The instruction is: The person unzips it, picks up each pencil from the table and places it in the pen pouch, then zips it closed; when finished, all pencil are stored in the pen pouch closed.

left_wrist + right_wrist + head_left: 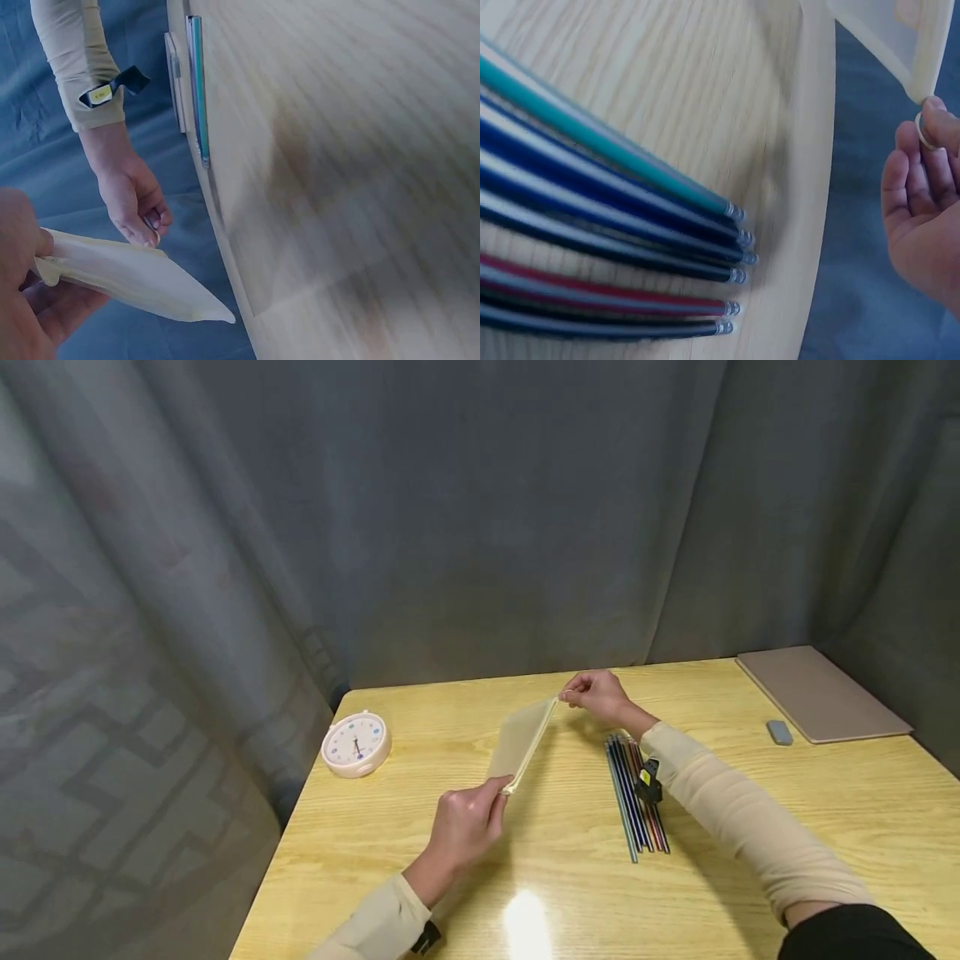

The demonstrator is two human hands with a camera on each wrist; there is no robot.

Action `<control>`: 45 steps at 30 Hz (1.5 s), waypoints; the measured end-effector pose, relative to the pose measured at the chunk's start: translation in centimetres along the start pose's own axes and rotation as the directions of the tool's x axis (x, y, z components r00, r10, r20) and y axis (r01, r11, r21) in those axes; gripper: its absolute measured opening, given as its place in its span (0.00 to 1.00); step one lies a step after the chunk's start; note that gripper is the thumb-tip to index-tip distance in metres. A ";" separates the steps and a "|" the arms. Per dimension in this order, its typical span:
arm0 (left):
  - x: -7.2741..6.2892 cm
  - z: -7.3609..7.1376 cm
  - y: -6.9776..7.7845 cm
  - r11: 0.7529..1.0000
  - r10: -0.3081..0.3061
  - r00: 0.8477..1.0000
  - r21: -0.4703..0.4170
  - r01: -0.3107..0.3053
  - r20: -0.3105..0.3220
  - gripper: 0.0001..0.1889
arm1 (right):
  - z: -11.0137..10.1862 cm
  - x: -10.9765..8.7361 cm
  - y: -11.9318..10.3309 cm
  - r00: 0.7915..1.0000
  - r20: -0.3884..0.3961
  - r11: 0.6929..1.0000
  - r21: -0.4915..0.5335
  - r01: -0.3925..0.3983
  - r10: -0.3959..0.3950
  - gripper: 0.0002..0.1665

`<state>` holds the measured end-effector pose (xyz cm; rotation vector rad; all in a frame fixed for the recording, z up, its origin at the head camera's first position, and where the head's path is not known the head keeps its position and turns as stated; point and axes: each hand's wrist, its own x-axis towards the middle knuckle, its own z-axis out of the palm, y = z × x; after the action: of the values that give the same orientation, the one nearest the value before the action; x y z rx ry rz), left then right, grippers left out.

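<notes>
A flat, cream zip pouch [521, 739] is held up over the table, slanting between both hands. My left hand [468, 822] grips its near corner, thumb on top and fingers underneath. At the far corner, my right hand [597, 695] pinches a small pale pull loop [924, 133] between thumb and fingertips. The pouch [142, 277] looks thin and flat in the left wrist view. Several striped pencils [636, 793] lie side by side on the table, partly under the right forearm. Their ends [735, 259] show close up in the right wrist view.
A round white clock [356, 744] is at the table's left edge. On the right lie a small grey eraser-like block [779, 732] and a flat brownish-pink folder or notebook [825, 693]. Grey curtains [487, 527] hang behind the wooden table [420, 735] and at its sides.
</notes>
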<state>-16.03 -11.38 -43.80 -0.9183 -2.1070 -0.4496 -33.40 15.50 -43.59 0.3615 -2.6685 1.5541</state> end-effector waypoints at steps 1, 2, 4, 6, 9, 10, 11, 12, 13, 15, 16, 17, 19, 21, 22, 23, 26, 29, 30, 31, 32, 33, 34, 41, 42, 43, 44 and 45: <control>-0.1 0.0 0.0 1.000 -0.001 1.000 -0.002 0.001 -0.003 0.18 | 0.0 0.0 0.1 1.000 -0.006 1.000 -0.002 0.008 -0.008 0.06; -0.2 0.0 0.0 1.000 -0.002 1.000 -0.004 0.002 -0.003 0.18 | 0.1 0.0 0.1 1.000 -0.009 1.000 -0.005 0.013 -0.013 0.06; -0.5 0.1 0.1 1.000 0.001 1.000 -0.013 -0.001 -0.003 0.18 | 0.3 0.0 0.0 1.000 -0.005 1.000 -0.009 0.027 -0.028 0.06; -0.7 0.1 0.1 1.000 -0.004 1.000 -0.029 0.004 -0.001 0.17 | 0.4 0.0 -0.2 0.999 -0.003 0.999 -0.018 0.042 -0.042 0.06; -0.9 0.2 -0.1 0.998 -0.029 1.000 -0.056 0.030 0.009 0.15 | 0.4 -0.1 -0.7 0.999 -0.013 0.998 -0.032 0.048 -0.049 0.05; -1.0 0.3 -0.1 0.997 -0.043 0.999 -0.064 0.044 0.015 0.14 | 0.4 -0.1 -0.9 0.998 -0.020 0.998 -0.037 0.052 -0.052 0.05; -1.0 0.3 -0.2 0.996 -0.059 0.998 -0.066 0.061 0.022 0.14 | 0.4 -0.1 -1.1 0.998 -0.028 0.998 -0.035 0.052 -0.053 0.05; -1.1 0.3 -0.2 0.995 -0.073 0.997 -0.062 0.074 0.028 0.15 | 0.4 -0.1 -1.4 0.998 -0.031 0.998 -0.033 0.052 -0.053 0.05; -1.1 0.4 -0.2 0.994 -0.089 0.995 -0.058 0.091 0.035 0.16 | 0.4 -0.1 -1.6 0.998 -0.032 0.998 -0.031 0.052 -0.053 0.05; -1.0 0.4 -0.3 0.991 -0.128 0.990 -0.042 0.131 0.051 0.19 | 0.5 -0.2 -2.0 0.998 -0.036 0.998 -0.028 0.053 -0.054 0.06; -0.9 0.5 -0.3 0.987 -0.156 0.986 -0.030 0.158 0.059 0.20 | 0.5 -0.3 -2.2 0.998 -0.036 0.998 -0.028 0.054 -0.055 0.06; -0.7 0.5 -0.2 0.981 -0.190 0.979 -0.013 0.191 0.070 0.21 | 0.6 -0.3 -2.4 0.998 -0.038 0.998 -0.027 0.053 -0.054 0.06; -0.2 0.7 -0.2 0.958 -0.285 0.951 0.021 0.285 0.116 0.23 | 0.6 -0.4 -2.6 0.997 -0.044 0.998 -0.038 0.056 -0.058 0.06; 0.6 1.0 -0.1 0.919 -0.393 0.899 0.063 0.388 0.193 0.27 | 0.7 -0.5 -2.7 0.997 -0.050 0.998 -0.045 0.052 -0.054 0.06; 1.0 1.2 -0.1 0.895 -0.445 0.863 0.086 0.438 0.239 0.29 | 0.7 -0.6 -2.8 0.997 -0.051 0.997 -0.048 0.055 -0.057 0.06; 1.4 1.4 -0.2 0.869 -0.492 0.821 0.112 0.482 0.289 0.33 | 0.6 -0.7 -2.8 0.997 -0.053 0.997 -0.052 0.056 -0.059 0.06; 2.8 2.5 -0.3 0.789 -0.599 0.673 0.178 0.587 0.433 0.46 | 0.5 -0.7 -3.0 0.996 -0.058 0.996 -0.064 0.064 -0.068 0.06; 3.8 3.7 -0.4 0.723 -0.656 0.548 0.225 0.653 0.518 0.56 | 0.5 -0.8 -3.2 0.995 -0.067 0.995 -0.076 0.070 -0.075 0.06; 4.1 4.0 -0.3 0.703 -0.669 0.512 0.238 0.670 0.539 0.59 | 0.5 -0.8 -3.3 0.995 -0.069 0.994 -0.077 0.073 -0.078 0.06; 4.2 4.3 -0.3 0.687 -0.679 0.483 0.248 0.682 0.552 0.61 | 0.5 -0.8 -3.4 0.994 -0.071 0.994 -0.077 0.075 -0.081 0.06; 4.3 4.6 -0.3 0.675 -0.686 0.463 0.253 0.693 0.561 0.62 | 0.5 -0.8 -3.4 0.993 -0.075 0.994 -0.076 0.080 -0.086 0.06; 4.4 4.8 -0.2 0.665 -0.691 0.448 0.255 0.702 0.568 0.63 | 0.5 -0.9 -3.5 0.993 -0.077 0.993 -0.076 0.086 -0.091 0.06; 4.4 5.0 -0.2 0.657 -0.694 0.436 0.256 0.709 0.573 0.63 | 0.5 -0.9 -3.5 0.992 -0.079 0.993 -0.075 0.091 -0.097 0.06; 3.8 4.8 -0.2 0.639 -0.666 0.449 0.146 0.755 0.596 0.49 | 0.7 -1.5 -3.4 0.991 -0.066 0.992 -0.049 0.114 -0.117 0.05; 3.8 4.6 -0.2 0.652 -0.654 0.478 0.116 0.749 0.586 0.45 | 0.6 -1.5 -3.4 0.990 -0.068 0.992 -0.051 0.117 -0.120 0.05; 3.8 4.5 -0.2 0.663 -0.642 0.508 0.083 0.744 0.575 0.40 | 0.6 -1.6 -3.4 0.990 -0.072 0.992 -0.051 0.120 -0.123 0.05; 3.8 4.3 -0.3 0.675 -0.630 0.534 0.056 0.736 0.564 0.36 | 0.6 -1.6 -3.4 0.989 -0.074 0.991 -0.053 0.125 -0.129 0.05; 3.8 4.2 -0.3 0.688 -0.619 0.561 0.035 0.725 0.550 0.31 | 0.6 -1.7 -3.5 0.988 -0.081 0.991 -0.054 0.126 -0.131 0.04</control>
<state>-20.09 -7.48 -43.56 -0.2678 -2.9690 -0.8951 -30.96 13.65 -41.13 0.4462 -2.5592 1.4332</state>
